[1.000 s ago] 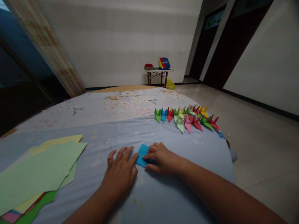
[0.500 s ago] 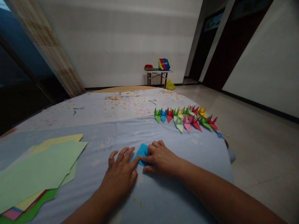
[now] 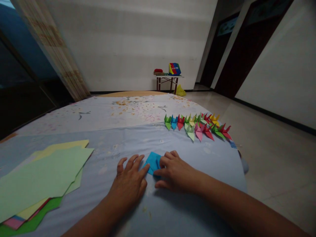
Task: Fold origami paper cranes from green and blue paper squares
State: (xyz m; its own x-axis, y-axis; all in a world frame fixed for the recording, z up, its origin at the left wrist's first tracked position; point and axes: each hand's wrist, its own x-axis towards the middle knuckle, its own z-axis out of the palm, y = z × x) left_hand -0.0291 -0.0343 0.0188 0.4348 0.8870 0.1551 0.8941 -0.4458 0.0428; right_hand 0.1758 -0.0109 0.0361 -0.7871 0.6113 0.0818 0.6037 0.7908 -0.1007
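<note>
A small folded blue paper (image 3: 152, 161) lies on the light blue cloth (image 3: 172, 210) in front of me. My left hand (image 3: 129, 181) rests flat on the cloth with fingers spread, its index fingertip touching the paper's left edge. My right hand (image 3: 174, 171) presses down on the paper's right side with curled fingers, covering part of it. A row of several folded paper cranes (image 3: 197, 126) in green, blue, red, yellow and pink stands farther back on the right.
A stack of coloured paper sheets (image 3: 41, 177), pale green on top, lies at the left. The cloth-covered table's edge curves off at the right above a tiled floor (image 3: 271, 148). A small table with boxes (image 3: 169, 77) stands by the far wall.
My right hand has slid slightly right and back along the blue paper, uncovering more of it. My left hand stays nearly in place beside it.
</note>
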